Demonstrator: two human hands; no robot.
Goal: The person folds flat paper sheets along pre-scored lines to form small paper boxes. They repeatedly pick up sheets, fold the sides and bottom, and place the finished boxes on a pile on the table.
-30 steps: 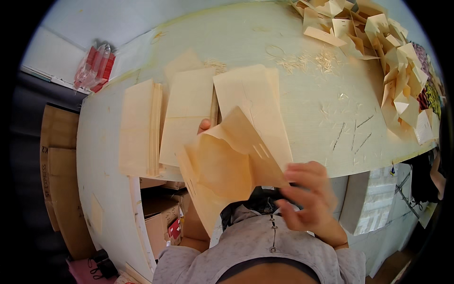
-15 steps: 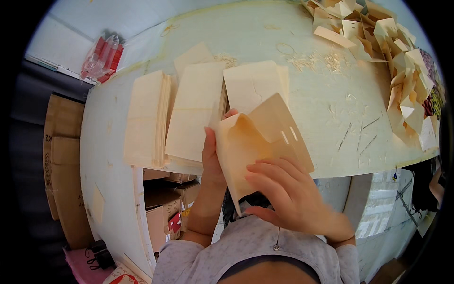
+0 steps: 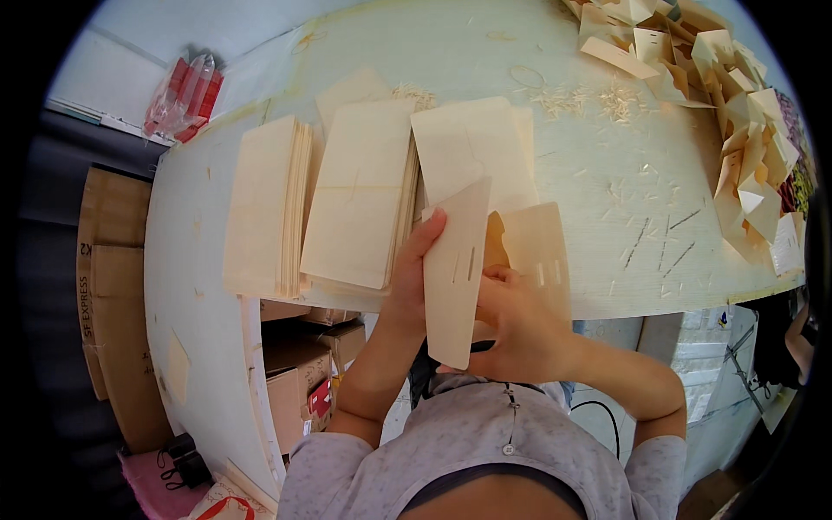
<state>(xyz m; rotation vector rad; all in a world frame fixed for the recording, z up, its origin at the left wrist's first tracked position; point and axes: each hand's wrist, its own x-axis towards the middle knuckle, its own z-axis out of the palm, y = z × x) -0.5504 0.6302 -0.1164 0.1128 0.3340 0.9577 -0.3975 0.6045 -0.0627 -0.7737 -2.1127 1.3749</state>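
Note:
Over the table's front edge I hold a cream card folder (image 3: 455,277), folded into panels with narrow slits cut in them. My left hand (image 3: 414,273) grips its left panel, thumb on the outer face and the other fingers hidden behind. Between that panel and the slit right panel (image 3: 537,247) is my right hand (image 3: 520,325), its fingers curled against the inside of the card. Part of the right hand is covered by the left panel. Just beyond lie flat stacks of cream card: a left stack (image 3: 264,208), a middle stack (image 3: 360,199) and a right stack (image 3: 472,147).
Opened folded cards are heaped (image 3: 728,113) along the table's right edge. Small card scraps (image 3: 620,102) and a rubber band (image 3: 527,76) lie on the pale table (image 3: 598,173). Red packets in clear plastic (image 3: 186,95) sit at the back left. Cardboard boxes (image 3: 299,381) stand under the table.
The folder has turned so its left panel stands more upright with slits facing me. My right hand has moved from its open face to between the panels, fingers curling in.

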